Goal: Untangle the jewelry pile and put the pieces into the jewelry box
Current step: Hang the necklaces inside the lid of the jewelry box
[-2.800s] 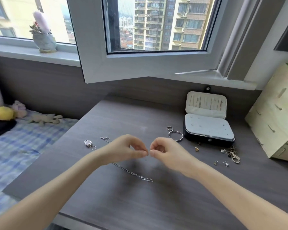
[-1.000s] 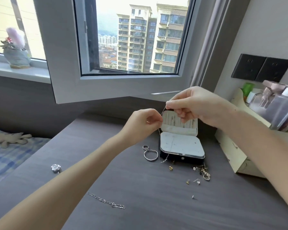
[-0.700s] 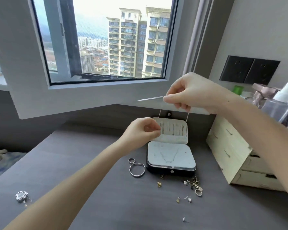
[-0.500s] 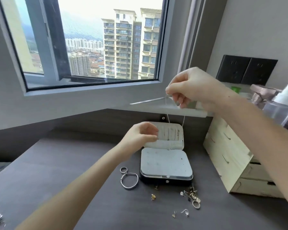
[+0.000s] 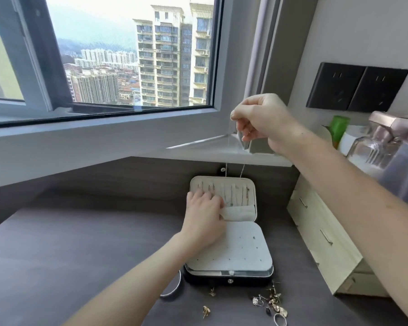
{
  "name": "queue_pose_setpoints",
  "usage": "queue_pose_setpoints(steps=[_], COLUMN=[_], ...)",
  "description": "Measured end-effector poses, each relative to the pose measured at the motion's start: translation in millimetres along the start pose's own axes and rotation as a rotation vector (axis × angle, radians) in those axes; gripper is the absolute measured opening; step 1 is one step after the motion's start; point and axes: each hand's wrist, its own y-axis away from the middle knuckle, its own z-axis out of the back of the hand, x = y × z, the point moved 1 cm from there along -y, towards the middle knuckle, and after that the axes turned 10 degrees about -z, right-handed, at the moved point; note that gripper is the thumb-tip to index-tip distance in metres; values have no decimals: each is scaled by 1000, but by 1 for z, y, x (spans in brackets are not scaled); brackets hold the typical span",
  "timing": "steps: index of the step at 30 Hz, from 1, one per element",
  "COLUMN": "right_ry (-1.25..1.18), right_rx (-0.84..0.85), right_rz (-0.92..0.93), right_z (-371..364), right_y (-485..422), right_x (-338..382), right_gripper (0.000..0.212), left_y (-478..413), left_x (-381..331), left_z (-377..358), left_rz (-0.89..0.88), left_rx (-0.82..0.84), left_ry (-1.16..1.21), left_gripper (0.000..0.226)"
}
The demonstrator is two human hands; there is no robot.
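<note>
The black jewelry box (image 5: 229, 277) stands open on the desk, its cream lid (image 5: 224, 182) upright with hooks and a fabric pocket (image 5: 239, 212). My right hand (image 5: 259, 118) is raised above the lid and pinches a thin silver necklace chain (image 5: 226, 161) that hangs in two strands down to the lid's top. My left hand (image 5: 204, 217) rests on the lid's left side, its fingers pulling the pocket edge. A small pile of earrings and rings (image 5: 271, 303) lies in front of the box.
A silver bangle (image 5: 173, 289) lies left of the box, partly under my left forearm. Two gold earrings (image 5: 206, 311) sit near the desk's front. A cream drawer organiser (image 5: 320, 241) with bottles stands to the right. The open window sash (image 5: 212, 147) overhangs the desk's back.
My head and both hands have moved toward the box. The right hand lifted the chain higher over the lid. The left hand let go of the chain and went down onto the lid's pocket.
</note>
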Motion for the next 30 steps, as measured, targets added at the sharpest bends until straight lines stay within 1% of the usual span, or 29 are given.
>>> queue_pose_setpoints(steps=[3, 6, 9, 13, 19, 22, 24, 25, 28, 30], right_ry=[4, 5, 4, 12, 88, 159, 228, 280, 485, 568], right_rx=[11, 18, 25, 45, 113, 129, 104, 72, -100, -207], right_rz=[6, 6, 0, -11, -23, -12, -10, 2, 138, 217], right_z=[-3, -5, -7, -9, -18, -26, -31, -33, -45, -52], right_y=[-6, -11, -14, -15, -7, 0, 2, 3, 10, 15], right_x=[-3, -7, -12, -22, -46, -62, -73, -79, -97, -108], right_gripper=[10, 10, 9, 11, 13, 13, 12, 13, 14, 15], left_y=[-1, 0, 2, 3, 4, 4, 4, 4, 3, 3], left_x=[0, -2, -3, -4, -4, -4, -4, -3, -2, -3], left_z=[-6, -4, -2, 3, 5, 4, 3, 2, 1, 2], left_rz=[15, -12, -22, -44, -72, -63, -55, -50, -39, -33], left_rx=[-47, -82, -120, -169, -210, -218, -222, -224, -246, -252], left_ry=[2, -6, 5, 17, 20, 21, 28, 32, 44, 56], left_gripper=[16, 12, 21, 22, 22, 16, 13, 15, 25, 19])
